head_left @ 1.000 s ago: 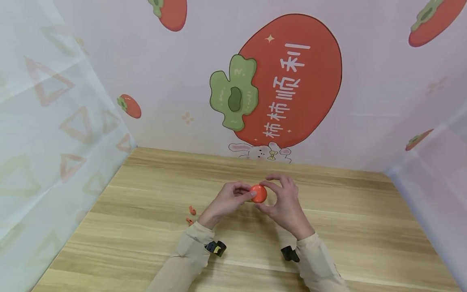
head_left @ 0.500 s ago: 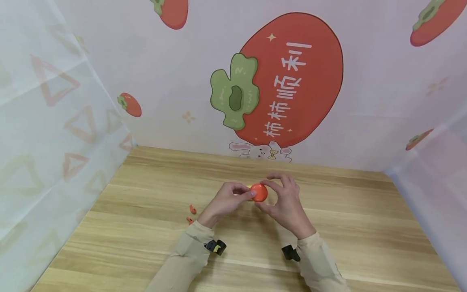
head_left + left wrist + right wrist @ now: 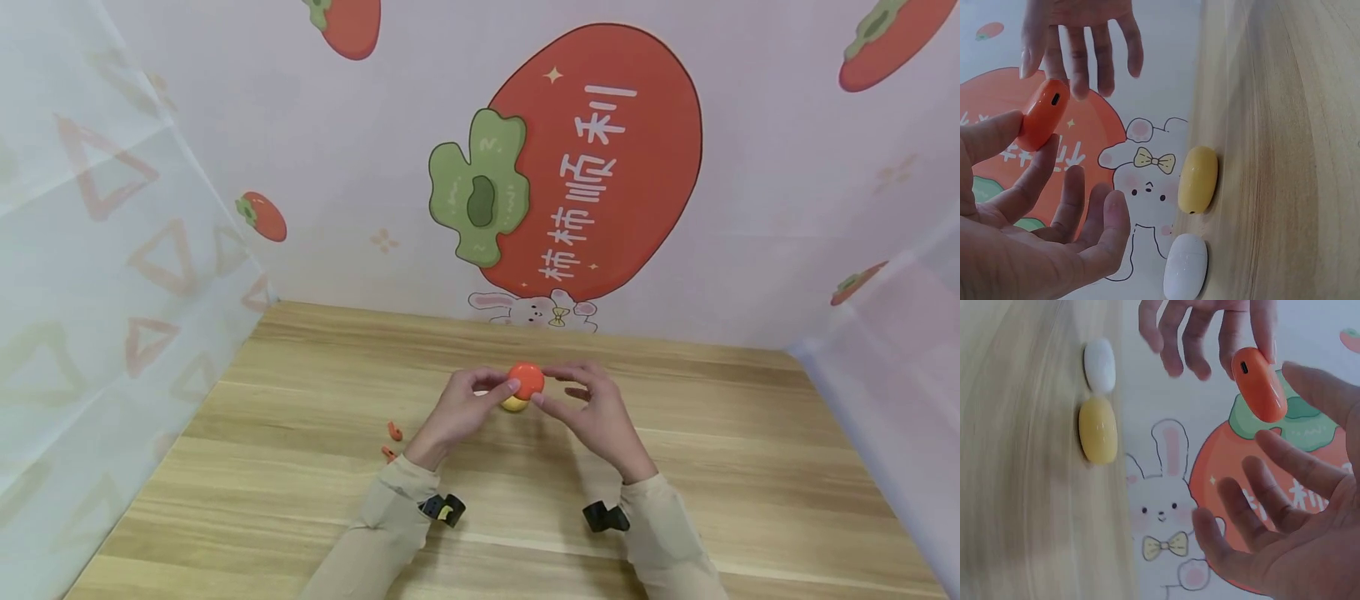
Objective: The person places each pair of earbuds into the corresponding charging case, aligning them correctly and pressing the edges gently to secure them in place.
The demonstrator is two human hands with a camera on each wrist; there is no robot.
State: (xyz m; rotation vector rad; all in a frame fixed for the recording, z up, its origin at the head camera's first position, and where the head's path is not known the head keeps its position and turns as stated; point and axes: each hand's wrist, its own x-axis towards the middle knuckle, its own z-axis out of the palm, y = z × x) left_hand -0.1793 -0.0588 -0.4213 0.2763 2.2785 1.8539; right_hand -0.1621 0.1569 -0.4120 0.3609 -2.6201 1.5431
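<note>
An orange earbud charging case (image 3: 527, 377), round-faced with a small charging port on its edge, is held up above the table. My left hand (image 3: 467, 408) pinches it between thumb and forefinger, the other fingers spread loosely. On the other side, my right hand (image 3: 600, 417) is held close with relaxed, parted fingers; in the right wrist view its fingertips (image 3: 1266, 440) stand apart from the case. Beneath and beyond lie a yellow earbud case (image 3: 1199, 180) and a white earbud case (image 3: 1185, 267), side by side on the table.
Two small orange earbuds (image 3: 395, 431) lie on the wooden table (image 3: 735, 467) left of the left wrist. A printed backdrop (image 3: 360, 150) with a large persimmon rises behind the table, with fabric walls at either side. Black wrist cameras (image 3: 452, 510) sit below both forearms.
The orange case has shifted slightly up and left with the left hand, uncovering the yellow case. My right fingers have let go of its edge and drawn a little away.
</note>
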